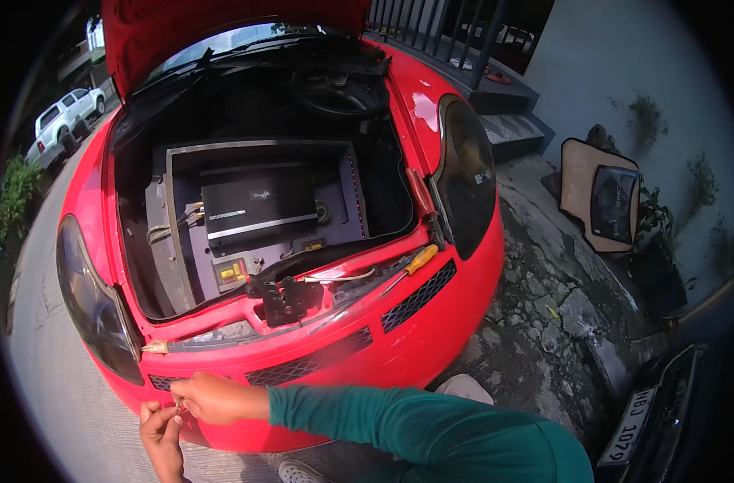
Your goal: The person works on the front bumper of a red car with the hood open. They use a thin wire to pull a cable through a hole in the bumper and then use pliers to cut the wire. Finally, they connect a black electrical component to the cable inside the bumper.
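Observation:
My right hand (213,398) and my left hand (161,440) meet low at the front bumper (455,322) of a red car, fingers pinched around a small, thin metal piece (179,406) too small to name. Above them a small tan object (158,347) lies on the bumper's left ledge. The black latch mechanism (282,302) sits at the centre front of the open compartment. A screwdriver with a yellow handle (421,259) lies on the right side of the ledge. Inside, a black amplifier (257,205) with cables rests in a grey-walled box (349,165).
The red hood (142,32) is raised. A white pickup (61,121) stands on the road at left. Right are steps (508,133), a beige panel (580,193) leaning on a wall, cracked concrete (536,306) and a black piece with a plate (669,402). My shoes show below.

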### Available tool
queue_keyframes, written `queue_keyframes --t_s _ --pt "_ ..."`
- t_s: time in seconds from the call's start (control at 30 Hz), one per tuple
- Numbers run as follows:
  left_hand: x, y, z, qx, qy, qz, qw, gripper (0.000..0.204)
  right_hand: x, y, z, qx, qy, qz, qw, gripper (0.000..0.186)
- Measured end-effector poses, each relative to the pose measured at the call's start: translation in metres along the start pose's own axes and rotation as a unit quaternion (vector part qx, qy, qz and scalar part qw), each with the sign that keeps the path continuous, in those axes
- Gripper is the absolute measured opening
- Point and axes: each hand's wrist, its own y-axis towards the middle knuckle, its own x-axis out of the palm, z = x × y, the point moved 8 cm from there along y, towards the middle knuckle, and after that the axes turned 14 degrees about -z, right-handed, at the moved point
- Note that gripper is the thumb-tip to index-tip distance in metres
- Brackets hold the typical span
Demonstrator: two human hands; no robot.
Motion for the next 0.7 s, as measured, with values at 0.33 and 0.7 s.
queue_keyframes --t_s 0.33,0.7 --pt "0.004 0.025 -0.041 0.109 -0.115 0.046 0.986 0.014 -0.002 0.005 0.018 -0.003 0.097 0.009 0.995 0.003" --pt "0.045 0.028 -0.029 0.111 -0.347 0.070 0.928 0.008 0.001 -0.004 0.019 0.027 0.056 0.042 0.997 0.014"
